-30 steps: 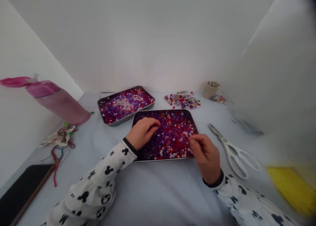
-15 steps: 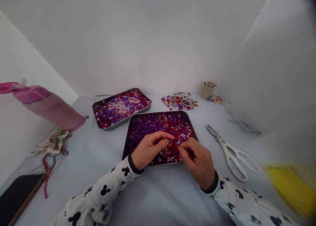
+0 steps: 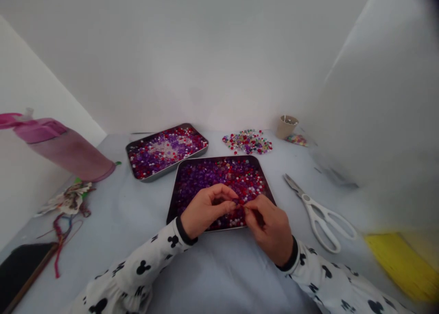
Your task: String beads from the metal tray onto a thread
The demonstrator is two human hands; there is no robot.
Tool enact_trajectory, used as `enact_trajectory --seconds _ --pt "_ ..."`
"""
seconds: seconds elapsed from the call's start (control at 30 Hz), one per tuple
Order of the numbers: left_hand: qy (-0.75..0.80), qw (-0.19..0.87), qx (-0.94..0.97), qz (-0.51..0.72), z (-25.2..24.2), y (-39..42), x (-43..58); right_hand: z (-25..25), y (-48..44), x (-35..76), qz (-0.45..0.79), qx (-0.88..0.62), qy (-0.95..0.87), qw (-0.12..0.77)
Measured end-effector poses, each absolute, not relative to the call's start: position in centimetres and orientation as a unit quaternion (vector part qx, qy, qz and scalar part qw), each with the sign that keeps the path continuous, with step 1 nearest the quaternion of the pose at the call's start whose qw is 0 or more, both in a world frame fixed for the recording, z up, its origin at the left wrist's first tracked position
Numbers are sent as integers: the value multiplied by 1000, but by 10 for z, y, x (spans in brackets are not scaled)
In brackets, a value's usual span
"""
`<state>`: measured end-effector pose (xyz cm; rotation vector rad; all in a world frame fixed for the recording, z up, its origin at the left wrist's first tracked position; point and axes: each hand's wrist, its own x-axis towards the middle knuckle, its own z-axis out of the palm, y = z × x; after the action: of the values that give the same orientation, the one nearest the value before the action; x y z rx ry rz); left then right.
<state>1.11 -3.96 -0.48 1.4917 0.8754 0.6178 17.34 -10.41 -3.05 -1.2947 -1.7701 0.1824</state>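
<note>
A dark metal tray (image 3: 175, 188) full of purple, red and white beads lies in front of me. My left hand (image 3: 206, 209) hovers over its near edge with thumb and fingers pinched on a small purple bead (image 3: 235, 201). My right hand (image 3: 269, 227) meets it from the right, its fingertips pinched together close to that bead; what they hold is too small to make out. Both sleeves are white with black mouse-head prints.
A second bead tray (image 3: 137, 173) sits behind left. Loose mixed beads (image 3: 247, 141) and a small paper cup (image 3: 286, 126) lie at the back. White-handled scissors (image 3: 318, 213) lie right, a pink bottle (image 3: 65, 149) and threads (image 3: 65, 209) left, a dark phone (image 3: 20, 273) near left, a yellow object (image 3: 404, 266) near right.
My left hand has come back from the tray's middle to its near edge with a bead, and my right hand has moved left to meet it. The hands now almost touch.
</note>
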Motion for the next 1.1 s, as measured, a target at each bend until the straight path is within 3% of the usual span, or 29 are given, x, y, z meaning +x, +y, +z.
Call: enact_trajectory --seconds 0.23,1.1 --pt "389 564 678 266 -2 -40 12 -30 -104 173 56 -518 -731 442" --pt "364 560 712 217 -5 -42 10 -40 -103 177 24 -446 -781 437"
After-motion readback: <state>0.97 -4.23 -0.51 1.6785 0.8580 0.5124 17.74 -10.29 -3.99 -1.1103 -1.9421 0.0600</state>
